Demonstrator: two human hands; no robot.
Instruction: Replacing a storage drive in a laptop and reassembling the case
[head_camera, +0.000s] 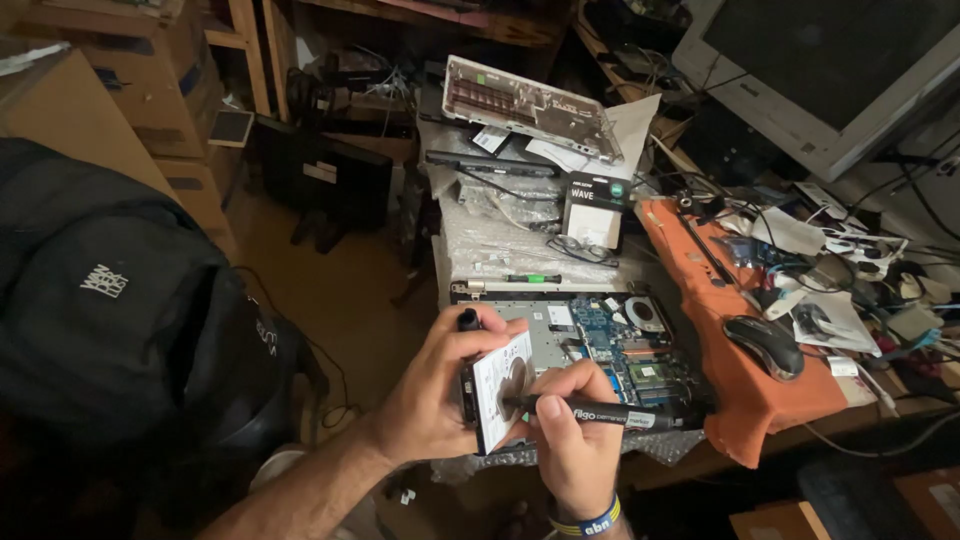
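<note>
We hold the hard drive (500, 385) upright in our left hand (435, 390), fingers closed around its edges. Our right hand (570, 440) grips a black marker (600, 413), tip touching the drive's label, near the opened laptop (610, 335).

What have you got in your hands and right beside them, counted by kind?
Hard drives: 1, gripped in the left hand, hard drive
Marker pens: 1, in the right hand, black marker pen
Opened laptops: 1, opened laptop
Computer mice: 1, computer mouse
Total: 4
</note>
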